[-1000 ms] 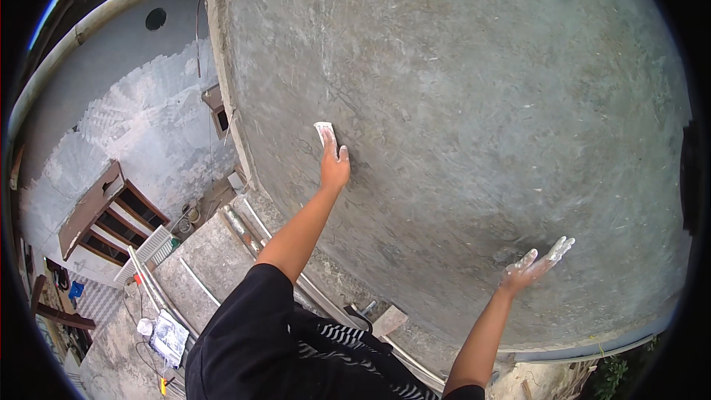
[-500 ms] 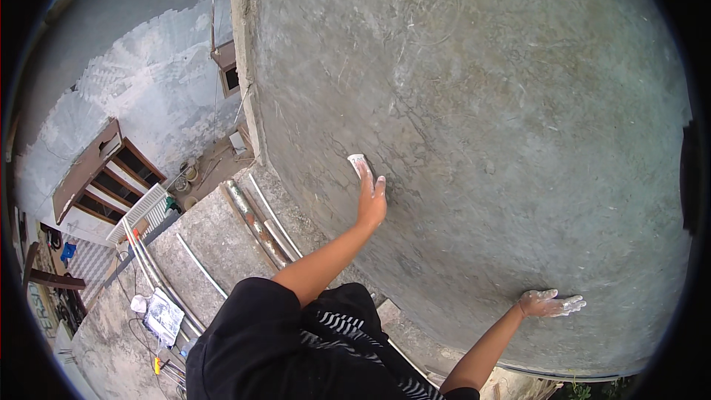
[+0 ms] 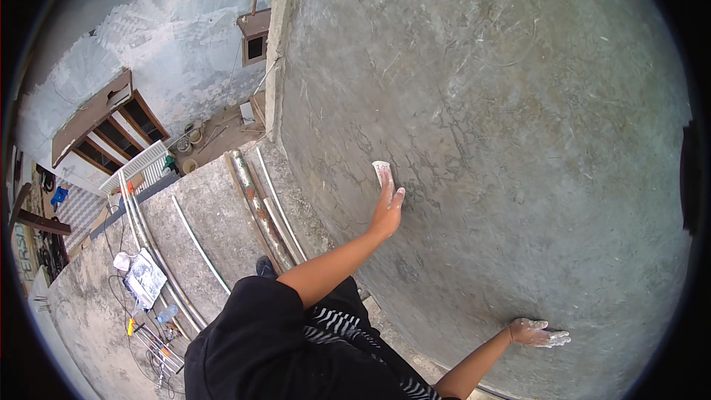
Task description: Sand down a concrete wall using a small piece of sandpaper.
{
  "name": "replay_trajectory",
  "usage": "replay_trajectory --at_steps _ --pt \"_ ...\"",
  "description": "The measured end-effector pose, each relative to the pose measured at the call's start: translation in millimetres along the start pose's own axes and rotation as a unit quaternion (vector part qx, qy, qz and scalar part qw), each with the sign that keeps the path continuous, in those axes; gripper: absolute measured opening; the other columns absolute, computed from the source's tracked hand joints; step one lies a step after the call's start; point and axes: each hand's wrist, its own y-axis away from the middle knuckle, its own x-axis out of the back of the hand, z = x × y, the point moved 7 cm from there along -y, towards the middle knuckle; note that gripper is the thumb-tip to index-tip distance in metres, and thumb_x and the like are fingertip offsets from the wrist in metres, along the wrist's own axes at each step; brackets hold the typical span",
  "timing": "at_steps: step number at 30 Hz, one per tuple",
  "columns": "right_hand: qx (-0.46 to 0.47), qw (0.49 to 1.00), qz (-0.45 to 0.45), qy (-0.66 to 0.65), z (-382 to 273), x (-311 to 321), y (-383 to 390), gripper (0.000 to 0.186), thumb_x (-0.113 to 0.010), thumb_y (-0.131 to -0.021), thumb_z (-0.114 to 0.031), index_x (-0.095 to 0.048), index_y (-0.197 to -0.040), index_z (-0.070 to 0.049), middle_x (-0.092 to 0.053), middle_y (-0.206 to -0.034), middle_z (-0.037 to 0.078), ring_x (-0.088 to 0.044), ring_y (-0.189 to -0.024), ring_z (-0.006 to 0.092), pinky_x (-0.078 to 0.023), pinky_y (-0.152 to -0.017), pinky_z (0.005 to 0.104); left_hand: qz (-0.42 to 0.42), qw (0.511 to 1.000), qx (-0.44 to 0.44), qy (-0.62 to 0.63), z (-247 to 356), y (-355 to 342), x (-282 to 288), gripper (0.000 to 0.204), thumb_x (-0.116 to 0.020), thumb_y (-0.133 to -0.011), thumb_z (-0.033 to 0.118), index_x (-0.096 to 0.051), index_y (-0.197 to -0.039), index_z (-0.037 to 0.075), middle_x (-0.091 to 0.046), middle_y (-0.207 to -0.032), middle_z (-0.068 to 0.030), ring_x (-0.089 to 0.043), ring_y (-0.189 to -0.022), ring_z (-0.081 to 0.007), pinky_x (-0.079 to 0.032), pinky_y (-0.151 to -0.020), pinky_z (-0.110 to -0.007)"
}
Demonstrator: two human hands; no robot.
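Stretched out ahead, my left hand (image 3: 386, 213) presses a small white piece of sandpaper (image 3: 382, 172) with print on its back against the grey plastered wall (image 3: 518, 133). The sandpaper lies under its fingers, the far end sticking out beyond the fingertips. Dark crack-like lines mark the plaster beside that hand. Lower and to the right, my right hand (image 3: 530, 332) lies flat on the same wall, fingers stretched out, holding nothing. White dust coats the fingers of both hands.
Pipes (image 3: 261, 215) and thinner rods lie on the concrete ledge (image 3: 200, 211) at my left. Near them are a silvery-white sheet (image 3: 144, 279), a plastic bottle (image 3: 167, 314), a yellow-handled tool (image 3: 131, 327) and cables. The wall's edge (image 3: 275, 67) drops toward a lower building with a wooden window (image 3: 118, 133).
My view has turned a little, so wall and ledge sit differently in it. A dark shoe and the whole bottle now show. The left hand keeps the sandpaper; the right stays flat on the wall.
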Motion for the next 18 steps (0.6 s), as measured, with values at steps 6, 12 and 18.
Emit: replay_trajectory --at_steps 6,12,18 --pt "0.022 1.0 0.0 0.004 -8 4 -3 0.073 -0.025 -0.107 -0.054 -0.03 -0.156 0.001 -0.025 -0.163 0.025 -0.024 -0.15 0.0427 -0.02 -0.121 0.0546 0.042 0.999 0.034 0.002 -8 -48 26 0.073 -0.039 -0.107 0.031 -0.001 -0.159 -0.004 0.003 -0.169 -0.0191 0.004 -0.157 -0.0289 -0.004 -0.126 -0.036" --pt "0.02 1.0 -0.011 0.014 -1 1 1 0.071 -0.03 -0.107 -0.049 -0.027 -0.156 0.002 -0.023 -0.164 0.024 -0.022 -0.15 0.0423 -0.018 -0.121 0.0532 0.112 0.994 -0.002 -0.011 -2 -72 50 0.071 -0.04 -0.107 0.029 -0.005 -0.16 -0.002 0.0 -0.17 -0.0182 0.002 -0.157 -0.0301 -0.005 -0.126 -0.037" --pt "0.027 1.0 0.011 0.003 -4 3 1 0.073 -0.03 -0.107 -0.053 -0.033 -0.153 0.003 -0.029 -0.16 0.026 -0.026 -0.148 0.043 -0.021 -0.121 0.0536 0.066 0.996 -0.044 -0.029 6 -24 15 0.07 -0.04 -0.107 0.028 -0.006 -0.16 -0.001 0.0 -0.17 -0.0176 0.001 -0.157 -0.0304 -0.006 -0.126 -0.038"
